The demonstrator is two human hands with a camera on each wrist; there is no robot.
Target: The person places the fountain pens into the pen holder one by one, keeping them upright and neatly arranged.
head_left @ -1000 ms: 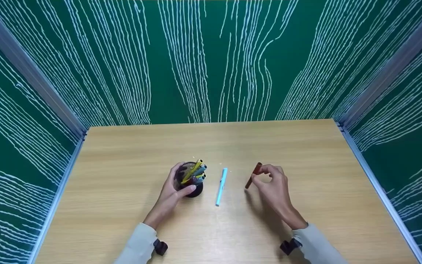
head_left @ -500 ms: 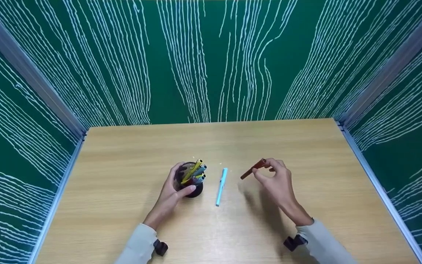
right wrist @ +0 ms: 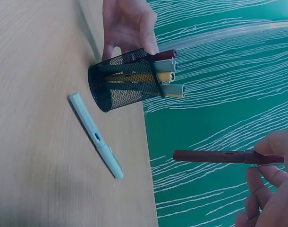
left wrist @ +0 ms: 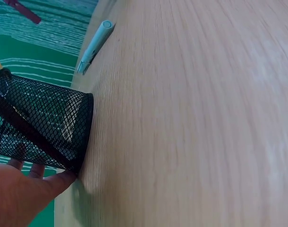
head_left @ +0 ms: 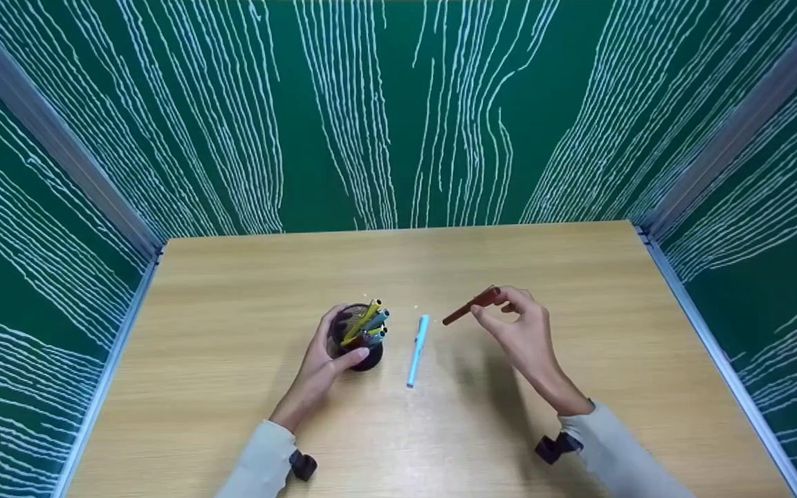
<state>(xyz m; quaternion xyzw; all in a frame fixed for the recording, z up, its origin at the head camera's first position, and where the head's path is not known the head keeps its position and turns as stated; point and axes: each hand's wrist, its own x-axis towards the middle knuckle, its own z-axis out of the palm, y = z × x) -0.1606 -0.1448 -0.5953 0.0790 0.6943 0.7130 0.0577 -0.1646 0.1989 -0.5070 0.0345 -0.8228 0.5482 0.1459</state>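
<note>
My left hand [head_left: 326, 363] grips a black mesh pen cup [right wrist: 130, 80] that stands on the table. Several pens [right wrist: 170, 75] in yellow, light blue and dark red lean inside it, their ends above the rim. Between thumb and fingers, my right hand [head_left: 523, 339] pinches a dark red pen [head_left: 471, 306] by its capped end, clear of the tabletop. That pen tilts, its free end pointing left toward the cup. A light blue pen [head_left: 418, 351] lies on the table between both hands, touched by neither.
The wooden table [head_left: 232, 290] carries a few tiny pale specks near the light blue pen. Green panels with white wavy lines [head_left: 343, 117] surround it at the back and sides, joined by grey posts [head_left: 737, 117].
My right hand has lifted the dark red pen off the table and tipped it from near upright to a flatter slant, its free end moving left. The left hand and cup stay almost still.
</note>
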